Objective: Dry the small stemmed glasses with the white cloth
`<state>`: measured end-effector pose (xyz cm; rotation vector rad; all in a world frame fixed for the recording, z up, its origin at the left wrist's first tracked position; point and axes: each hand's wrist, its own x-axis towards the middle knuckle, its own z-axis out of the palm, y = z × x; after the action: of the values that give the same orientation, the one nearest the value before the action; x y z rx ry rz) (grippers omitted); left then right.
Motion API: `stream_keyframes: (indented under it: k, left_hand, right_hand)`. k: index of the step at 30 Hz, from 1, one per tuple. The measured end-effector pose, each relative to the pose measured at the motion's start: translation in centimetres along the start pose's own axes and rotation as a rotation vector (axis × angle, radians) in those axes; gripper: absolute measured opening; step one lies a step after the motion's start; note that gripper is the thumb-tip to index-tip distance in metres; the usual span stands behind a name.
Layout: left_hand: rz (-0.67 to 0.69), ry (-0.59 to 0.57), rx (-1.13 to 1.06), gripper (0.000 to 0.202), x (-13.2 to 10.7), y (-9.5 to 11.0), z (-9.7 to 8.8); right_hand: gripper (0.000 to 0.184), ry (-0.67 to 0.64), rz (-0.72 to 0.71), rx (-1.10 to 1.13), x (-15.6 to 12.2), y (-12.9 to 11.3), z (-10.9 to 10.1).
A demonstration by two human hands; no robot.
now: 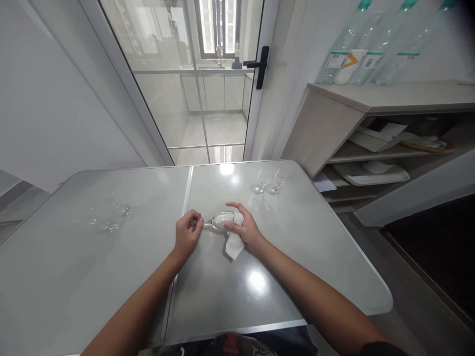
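Clear and shiny, one stemmed glass (220,220) lies sideways in my grip over the middle of the grey table (297,257), its rounded bowl to the right and its slim stem to the left. My left hand (188,231) is closed around the stem end, while my right hand (249,231) cups the bowl through one white cloth (234,247), index finger raised. I count two glasses (260,189) at the far right and what look like two faint, see-through ones (127,211) at the left.

Head-worn view, facing forward and down, near the table (319,232)
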<state>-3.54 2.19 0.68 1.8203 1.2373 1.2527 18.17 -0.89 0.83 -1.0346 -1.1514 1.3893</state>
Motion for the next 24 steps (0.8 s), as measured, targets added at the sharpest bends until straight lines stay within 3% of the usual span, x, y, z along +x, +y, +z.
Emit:
stream_keyframes:
  k: [5, 11, 15, 19, 21, 24]
  left_hand:
    - [0.057, 0.044, 0.043, 0.019, 0.0, 0.1, -0.1]
    - [0.02, -0.03, 0.036, 0.017, -0.1, -0.2, 0.0]
    - [-0.031, 0.019, 0.026, 0.022, -0.1, -0.7, 0.0]
    - [-0.121, 0.055, -0.046, 0.025, 0.0, -1.2, -0.1]
    - [-0.09, 0.042, -0.02, 0.021, 0.0, -1.1, -0.2]
    - [0.022, -0.01, 0.071, 0.012, -0.2, -0.6, 0.0]
  right_hand:
    - [0.071, -0.029, 0.0, 0.03, -0.2, -0.3, 0.2]
    - [0.07, -0.058, 0.03, 0.027, -0.3, -0.1, -0.2]
    - [0.074, -0.108, -0.238, -0.344, -0.4, 0.5, -0.4]
    - [0.052, -0.184, -0.511, -0.609, -0.7, 1.1, -0.1]
    - [0.045, -0.11, -0.462, -0.555, -0.7, 1.1, 0.1]
    - [0.052, 0.034, -0.207, -0.257, -0.4, 0.7, 0.0]
